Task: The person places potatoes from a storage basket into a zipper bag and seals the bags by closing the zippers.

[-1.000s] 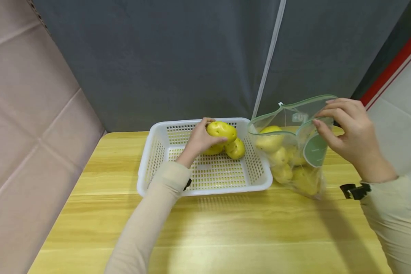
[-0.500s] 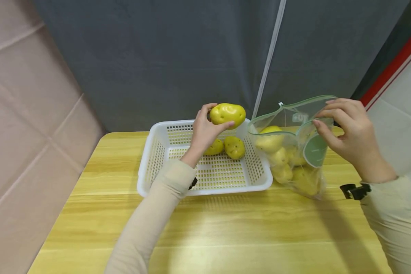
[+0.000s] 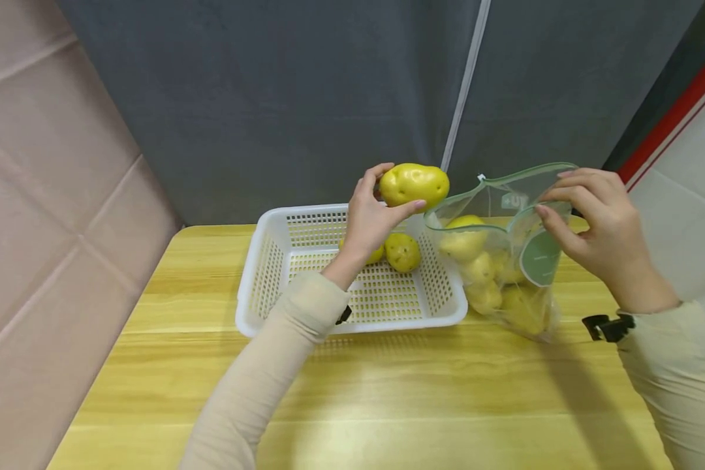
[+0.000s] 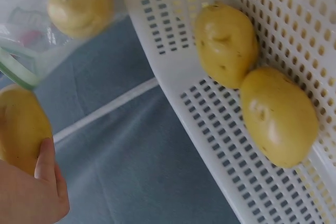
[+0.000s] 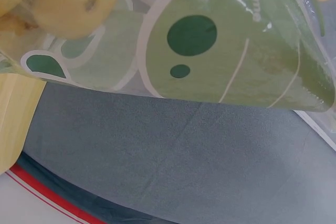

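Observation:
My left hand grips a yellow potato between thumb and fingers, above the right back part of the white basket. The potato's right end is right by the bag's green rim. In the left wrist view two potatoes lie against each other inside the basket. My right hand pinches the mouth of a clear zip bag, which stands open at the top. Several potatoes fill the bag's lower part. The right wrist view shows the bag's green printed side; the hand is out of sight there.
Basket and bag stand side by side on a wooden table, near its back edge. A dark grey curtain hangs right behind. A pinkish padded wall rises at the left, and a white panel with a red stripe at the right.
My left hand has lifted the potato up out of the basket and carried it right, toward the bag's mouth. My right hand and the bag have stayed in place.

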Available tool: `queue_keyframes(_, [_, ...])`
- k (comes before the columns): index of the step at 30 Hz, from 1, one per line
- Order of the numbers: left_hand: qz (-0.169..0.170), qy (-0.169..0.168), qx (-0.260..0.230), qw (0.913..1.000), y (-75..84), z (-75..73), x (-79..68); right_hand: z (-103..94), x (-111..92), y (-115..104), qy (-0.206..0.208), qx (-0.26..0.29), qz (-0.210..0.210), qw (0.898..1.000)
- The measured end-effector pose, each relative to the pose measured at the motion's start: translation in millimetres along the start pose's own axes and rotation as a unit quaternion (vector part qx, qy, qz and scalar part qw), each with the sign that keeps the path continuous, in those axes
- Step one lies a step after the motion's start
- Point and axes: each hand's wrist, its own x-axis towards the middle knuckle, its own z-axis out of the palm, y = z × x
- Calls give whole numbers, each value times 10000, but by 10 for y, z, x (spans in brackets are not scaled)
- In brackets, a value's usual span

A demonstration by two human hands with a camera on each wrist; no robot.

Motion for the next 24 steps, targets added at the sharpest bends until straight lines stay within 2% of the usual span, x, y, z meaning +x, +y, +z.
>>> queue_keyframes(8, [269, -260, 22, 9993, 137, 115, -28, 4, 4, -1, 15, 38, 8, 10000])
queue_keyframes(18, [690, -714, 529, 9937, 260, 262, -23, 4, -4, 5, -47, 35, 9, 10000])
queue_keyframes(24, [758, -988, 570, 9906, 301, 322, -23, 13, 1, -4, 9, 71, -4, 10000])
